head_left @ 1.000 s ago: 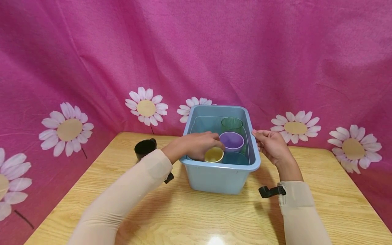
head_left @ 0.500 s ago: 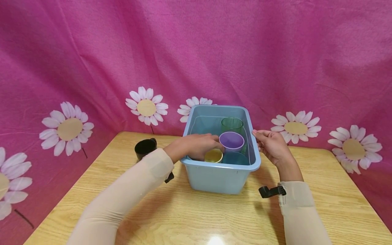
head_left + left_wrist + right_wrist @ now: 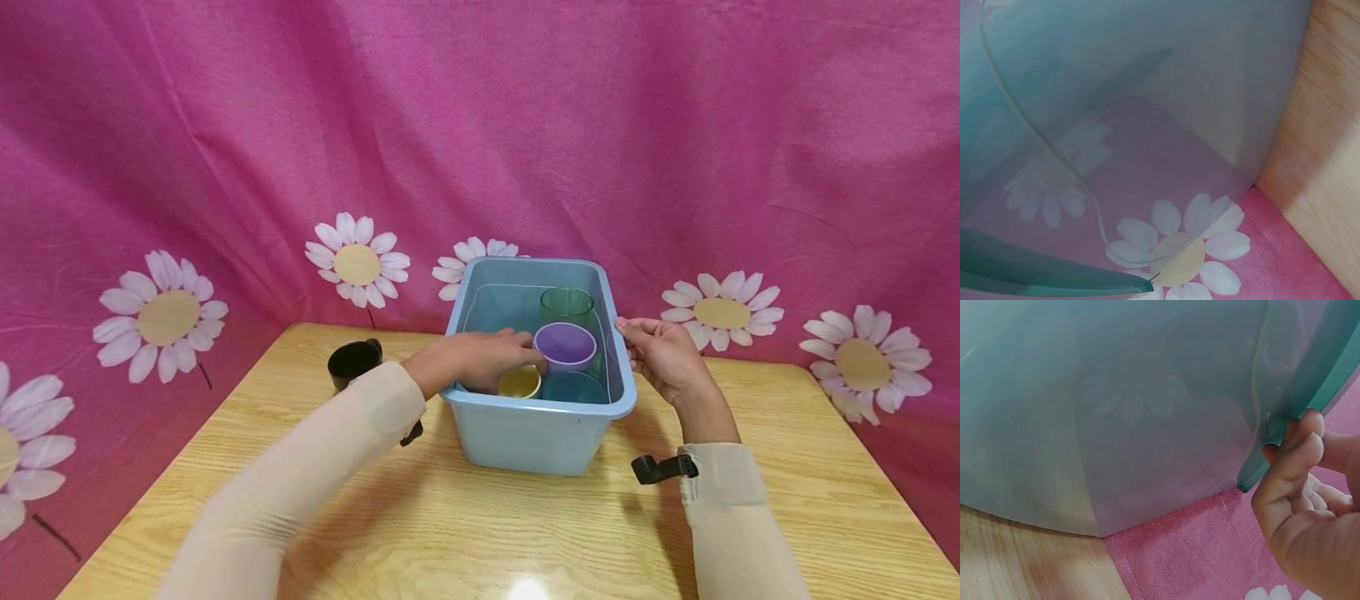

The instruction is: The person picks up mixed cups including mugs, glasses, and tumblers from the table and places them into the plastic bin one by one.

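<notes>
A light-blue plastic tub (image 3: 532, 433) stands on the wooden table. My left hand (image 3: 483, 360) reaches over its left rim and grips a yellow cup (image 3: 519, 384) near the front, fingers on the far side of the cup's rim; the thumb is hidden. A purple cup (image 3: 565, 345) sits just behind and right of the yellow one. My right hand (image 3: 667, 354) pinches the tub's right rim, and the right wrist view shows its fingers (image 3: 1297, 447) curled under that rim. The left wrist view shows only the tub's outer wall (image 3: 1147, 125), not the hand.
Inside the tub are also a green clear glass (image 3: 567, 305) at the back and a teal cup (image 3: 574, 388) at the front right. A black mug (image 3: 354, 363) stands on the table left of the tub. A pink flowered cloth (image 3: 480, 125) hangs behind.
The yellow cup has shifted slightly left and lower in the tub, with my left hand on it. My right hand stays at the tub's rim.
</notes>
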Demonstrator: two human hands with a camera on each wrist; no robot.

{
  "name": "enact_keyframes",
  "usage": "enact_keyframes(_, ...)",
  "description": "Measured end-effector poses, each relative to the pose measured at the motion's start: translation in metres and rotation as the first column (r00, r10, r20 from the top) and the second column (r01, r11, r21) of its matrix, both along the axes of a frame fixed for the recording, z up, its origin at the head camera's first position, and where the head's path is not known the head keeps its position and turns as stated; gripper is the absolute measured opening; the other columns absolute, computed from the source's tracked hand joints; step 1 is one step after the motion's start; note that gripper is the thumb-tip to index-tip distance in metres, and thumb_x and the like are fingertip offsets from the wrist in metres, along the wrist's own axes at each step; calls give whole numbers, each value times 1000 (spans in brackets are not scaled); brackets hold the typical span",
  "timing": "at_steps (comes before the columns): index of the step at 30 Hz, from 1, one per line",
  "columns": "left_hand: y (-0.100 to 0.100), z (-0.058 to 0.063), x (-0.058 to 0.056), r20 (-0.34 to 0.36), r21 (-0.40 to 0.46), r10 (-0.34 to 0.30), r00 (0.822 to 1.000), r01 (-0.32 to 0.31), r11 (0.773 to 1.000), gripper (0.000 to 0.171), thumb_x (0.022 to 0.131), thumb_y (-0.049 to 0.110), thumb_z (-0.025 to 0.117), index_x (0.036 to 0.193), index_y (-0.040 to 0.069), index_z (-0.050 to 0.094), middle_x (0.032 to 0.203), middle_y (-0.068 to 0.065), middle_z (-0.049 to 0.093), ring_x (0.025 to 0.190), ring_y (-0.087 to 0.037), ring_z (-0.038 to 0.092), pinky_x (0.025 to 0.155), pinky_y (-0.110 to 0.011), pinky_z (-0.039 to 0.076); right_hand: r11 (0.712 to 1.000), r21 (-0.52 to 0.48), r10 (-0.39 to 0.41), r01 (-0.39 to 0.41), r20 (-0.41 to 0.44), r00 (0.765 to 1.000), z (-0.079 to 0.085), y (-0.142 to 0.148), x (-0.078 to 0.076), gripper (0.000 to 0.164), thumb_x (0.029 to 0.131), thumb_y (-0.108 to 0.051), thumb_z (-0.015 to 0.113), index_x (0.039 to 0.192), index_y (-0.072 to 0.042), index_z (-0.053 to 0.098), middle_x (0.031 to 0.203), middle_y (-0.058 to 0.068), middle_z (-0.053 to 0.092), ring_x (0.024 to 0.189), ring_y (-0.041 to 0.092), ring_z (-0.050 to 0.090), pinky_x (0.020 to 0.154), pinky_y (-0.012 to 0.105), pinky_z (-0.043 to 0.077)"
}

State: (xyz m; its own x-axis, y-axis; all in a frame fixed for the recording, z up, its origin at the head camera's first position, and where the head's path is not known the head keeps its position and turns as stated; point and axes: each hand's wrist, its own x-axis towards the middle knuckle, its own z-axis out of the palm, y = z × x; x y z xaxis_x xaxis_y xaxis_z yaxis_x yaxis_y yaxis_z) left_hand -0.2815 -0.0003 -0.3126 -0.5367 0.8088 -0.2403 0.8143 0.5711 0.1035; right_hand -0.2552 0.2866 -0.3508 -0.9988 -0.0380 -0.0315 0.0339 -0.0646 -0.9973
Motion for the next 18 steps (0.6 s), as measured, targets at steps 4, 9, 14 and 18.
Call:
enact_keyframes(4,1,-1,0,32,-22,10,999,-9,1000,68,88,3,78,145,29,52,138,-1,46,124,-17,41,91,-30,52,1000,-7,5,-5,-3,1000,0,0,0,20,99,-28,68,99,-9,76,74,-1,66,63,10,59,59,19,53)
enact_keyframes(9,2,-3,-1,73,-25,13,997,-11,1000,63,89,0,74,140,32,53,140,-2,44,124,-18,41,87,-31,53,1000,-23,16,-16,-7,1000,0,0,1,18,99,-26,68,97,-9,76,73,-1,66,62,10,59,58,19,53)
enact_keyframes(14,2,-4,-2,87,-17,11,996,-9,1000,53,93,2,68,132,35,54,137,-1,45,123,-18,42,87,-35,52,999,-39,26,-26,-11,1000,1,0,0,18,99,-25,69,95,-9,76,73,-1,66,61,9,59,57,19,53)
enact_keyframes(18,2,-4,-1,127,8,27,992,-28,1000,37,99,14,62,130,34,54,133,0,46,122,-17,42,90,-39,52,999,-35,26,-27,-16,1000,1,0,0,18,99,-25,69,95,-9,76,73,-1,66,61,9,59,57,19,53)
